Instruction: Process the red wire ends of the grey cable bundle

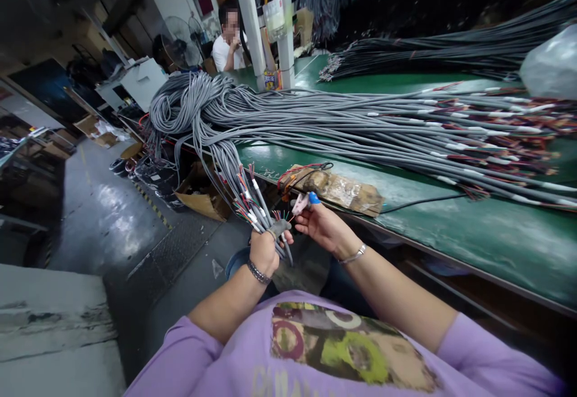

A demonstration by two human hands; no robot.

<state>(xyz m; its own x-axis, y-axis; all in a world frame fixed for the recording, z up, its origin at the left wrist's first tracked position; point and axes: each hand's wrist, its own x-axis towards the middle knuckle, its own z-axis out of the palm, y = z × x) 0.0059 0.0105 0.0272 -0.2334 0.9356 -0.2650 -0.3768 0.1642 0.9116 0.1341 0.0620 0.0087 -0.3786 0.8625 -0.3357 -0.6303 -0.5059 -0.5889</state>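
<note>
Though obscured, cables through clenched left grip, right grip seemingly pinching pink clip.

Looks like smooth, faintly shiny plastic on the grey cables, pale plastic on the clip and matt cloth on the purple shirt. Shows a smooth, glossy finish across the green tabletop and crinkled, translucent plastic at the bag. Appears rough on the brown board, shiny over its clear tape, and metallic at the bracelet.
</note>
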